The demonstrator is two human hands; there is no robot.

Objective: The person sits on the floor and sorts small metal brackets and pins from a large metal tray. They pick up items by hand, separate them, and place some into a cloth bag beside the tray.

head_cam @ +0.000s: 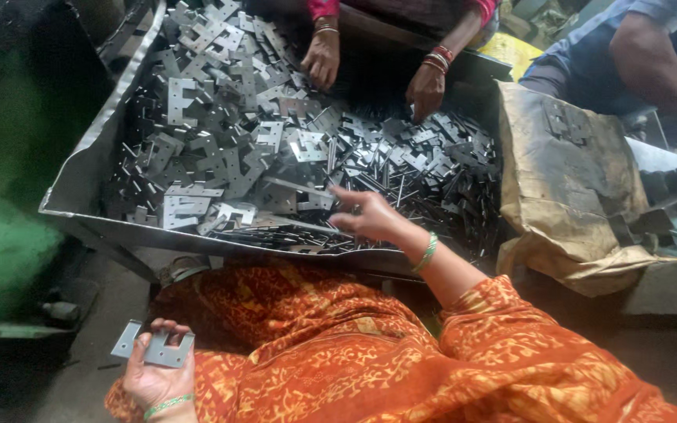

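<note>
Landmark: the sheet-metal tray (80, 176), tilted, heaped with stamped grey metal plates (229, 149) and thin pins (401, 184).

Left hand (158, 376) sits well below the tray's near rim, low beside the orange-clad lap; fingers and thumb clamped on a notched plate (154, 347), held flat and face-up, apparently a small stack; held away from the heap, likely so the picked pieces stay apart from the loose ones.

Right hand (370, 215) is over the tray's near edge, reaching into the heap where plates give way to pins; fingers apart, fingertips spread just above or touching the parts; whether anything is pinched between them, cannot tell; palm turned down, wrist with a green bangle (428, 252), a posture suited to picking from the top layer.

Around: at the tray's far rim, two hands of another person (323, 56) (426, 90), with red and gold bangles, rest on the heap; right of the tray, a crumpled brown sack (570, 184) with a dark plate lying on it; beyond that, a second person's arm in a blue sleeve (652, 47); left of the tray, a green machine body (1, 196).

In the way: the plates interlock and overlap, pins lie across them; the tray's raised near rim stands between lap and heap.
</note>
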